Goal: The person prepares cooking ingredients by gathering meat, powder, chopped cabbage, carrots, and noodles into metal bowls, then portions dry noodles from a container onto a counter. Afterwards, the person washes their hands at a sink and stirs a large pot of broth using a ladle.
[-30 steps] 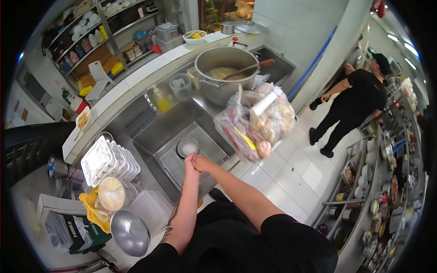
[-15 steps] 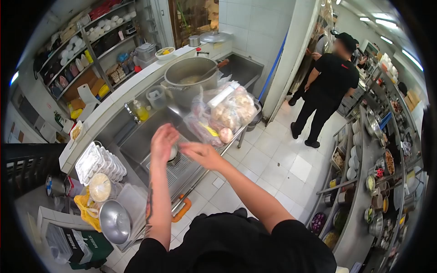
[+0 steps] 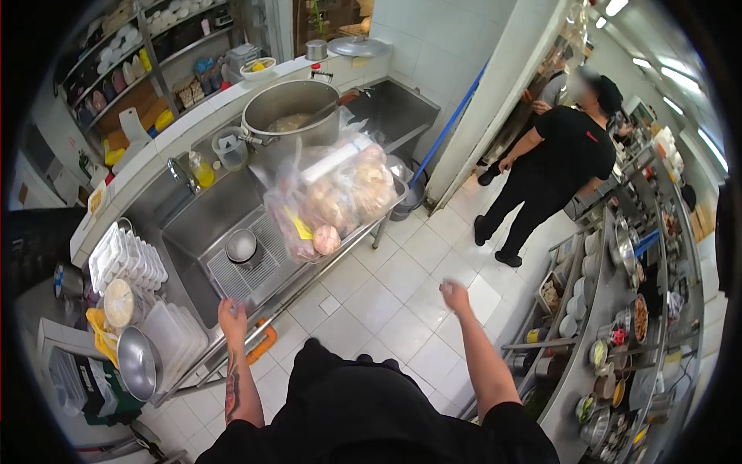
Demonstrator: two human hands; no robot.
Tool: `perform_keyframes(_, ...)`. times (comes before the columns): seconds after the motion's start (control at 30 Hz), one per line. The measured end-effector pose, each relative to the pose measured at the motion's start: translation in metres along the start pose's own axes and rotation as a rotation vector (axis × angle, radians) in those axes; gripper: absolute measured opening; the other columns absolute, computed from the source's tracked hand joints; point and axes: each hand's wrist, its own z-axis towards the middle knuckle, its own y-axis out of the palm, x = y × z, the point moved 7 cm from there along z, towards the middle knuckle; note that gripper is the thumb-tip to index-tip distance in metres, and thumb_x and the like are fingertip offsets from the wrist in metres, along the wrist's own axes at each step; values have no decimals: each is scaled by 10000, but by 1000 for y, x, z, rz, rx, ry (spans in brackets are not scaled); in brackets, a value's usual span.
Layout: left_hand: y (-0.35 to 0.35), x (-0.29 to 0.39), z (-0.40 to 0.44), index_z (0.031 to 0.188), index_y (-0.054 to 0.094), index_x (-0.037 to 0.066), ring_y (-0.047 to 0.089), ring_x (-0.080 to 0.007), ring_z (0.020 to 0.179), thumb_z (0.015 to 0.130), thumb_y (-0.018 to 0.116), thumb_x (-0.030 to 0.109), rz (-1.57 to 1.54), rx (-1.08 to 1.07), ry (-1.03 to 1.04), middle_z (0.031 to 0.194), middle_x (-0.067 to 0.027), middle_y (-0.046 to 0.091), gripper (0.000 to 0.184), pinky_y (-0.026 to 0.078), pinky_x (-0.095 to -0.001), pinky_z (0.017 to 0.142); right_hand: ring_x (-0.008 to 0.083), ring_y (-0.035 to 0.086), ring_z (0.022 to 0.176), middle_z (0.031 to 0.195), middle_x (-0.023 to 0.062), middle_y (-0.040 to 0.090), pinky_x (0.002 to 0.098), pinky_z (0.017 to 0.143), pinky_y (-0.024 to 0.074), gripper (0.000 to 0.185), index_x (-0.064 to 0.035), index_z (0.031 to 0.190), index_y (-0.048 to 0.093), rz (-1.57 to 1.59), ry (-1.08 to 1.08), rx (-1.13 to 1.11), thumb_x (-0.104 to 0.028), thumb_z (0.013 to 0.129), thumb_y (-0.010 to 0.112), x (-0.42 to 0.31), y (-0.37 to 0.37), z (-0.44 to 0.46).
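Note:
My left hand (image 3: 232,315) is at the sink's front edge, fingers slightly apart and holding nothing. Out over the tiled floor to the right, my right hand (image 3: 454,295) has its fingers curled in, with nothing seen in them. A small metal pot (image 3: 243,247) stands on the ribbed rack (image 3: 224,272) in the sink (image 3: 202,224). Clear plastic bags of what looks like raw meat (image 3: 328,197) lie on the counter right of the basin, before a large pot (image 3: 294,116) with a handled utensil in it.
Stacked white trays (image 3: 127,259), a metal bowl (image 3: 139,362) and clear lids (image 3: 171,332) are on the left. A soap bottle (image 3: 201,168) stands by the faucet (image 3: 182,174). A person in black (image 3: 560,155) stands at the right, near shelves of food containers (image 3: 610,325).
My hands, clasped over the sink at first, have come apart; the right has swung out over the floor. The view has shifted right. The other person remains standing.

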Motion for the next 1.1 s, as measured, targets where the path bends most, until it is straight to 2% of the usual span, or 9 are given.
perform_keyframes(0.1, -12, 71, 39, 1252, 677, 23, 548, -402, 1325, 937, 672, 150, -127, 90, 138, 1394, -236, 605, 340, 417, -458, 1120, 385, 694, 1044, 1099, 217, 726, 425, 884, 552, 258, -22, 1151, 721, 171, -429, 284, -195, 975, 646, -214, -101, 91)
perform_keyframes(0.2, -41, 164, 102, 1353, 640, 45, 500, -375, 1399, 973, 628, 118, -304, 144, 206, 1459, -198, 579, 387, 399, -422, 1143, 338, 702, 939, 1051, 174, 712, 399, 812, 552, 168, -7, 1054, 714, 384, -779, 311, -132, 956, 661, -414, -156, 132)
perform_keyframes(0.27, -57, 224, 144, 1382, 628, 61, 481, -364, 1425, 979, 622, 119, -392, 157, 289, 1483, -171, 570, 407, 387, -419, 1155, 308, 696, 970, 1037, 164, 702, 398, 828, 544, 144, -36, 1018, 727, 251, -1006, 300, -147, 946, 669, -515, -163, 151)
perform_keyframes(0.33, -45, 259, 189, 1386, 630, 73, 458, -384, 1441, 983, 615, 121, -357, 166, 455, 1500, -165, 555, 406, 372, -437, 1168, 301, 678, 1041, 1145, 119, 717, 392, 908, 536, 250, -89, 1177, 711, -158, -1107, 315, -164, 941, 673, -577, -140, 197)
perform_keyframes(0.47, 1, 307, 267, 1425, 596, 64, 359, -412, 1499, 1006, 590, 131, -317, 109, 654, 1559, -156, 492, 425, 323, -461, 1198, 301, 658, 1118, 1176, 121, 707, 431, 977, 514, 414, -152, 1331, 639, -837, -1092, 401, -243, 931, 693, -626, -74, 298)
perform_keyframes(0.57, 31, 317, 311, 1364, 626, 45, 395, -450, 1459, 935, 634, 66, -390, 125, 601, 1529, -168, 517, 430, 351, -495, 1181, 328, 681, 1113, 1195, 132, 706, 457, 961, 535, 540, -291, 1433, 570, -980, -689, -191, -349, 914, 709, -629, -29, 368)
perform_keyframes(0.67, 58, 307, 337, 1321, 644, 29, 401, -452, 1455, 928, 633, 34, -408, 123, 599, 1508, -168, 534, 394, 347, -496, 1185, 317, 714, 1072, 1123, 138, 741, 466, 923, 558, 398, -256, 1359, 622, -881, -707, -372, -332, 968, 643, -641, -14, 372)
perform_keyframes(0.93, 73, 301, 347, 1170, 727, 32, 524, -455, 1349, 902, 637, -43, -445, 186, 589, 1347, -153, 651, 292, 440, -491, 1105, 283, 719, 927, 1049, 83, 638, 430, 735, 581, 462, -303, 1379, 629, -1180, -947, -109, -155, 941, 629, -652, -45, 381)
perform_keyframes(1.1, 76, 301, 349, 1138, 740, 44, 556, -457, 1299, 850, 657, -71, -445, 196, 578, 1315, -140, 669, 321, 463, -500, 1075, 200, 672, 860, 985, 16, 607, 343, 670, 537, 219, -142, 1081, 668, -1256, -1312, 321, -129, 863, 668, -667, -62, 370)
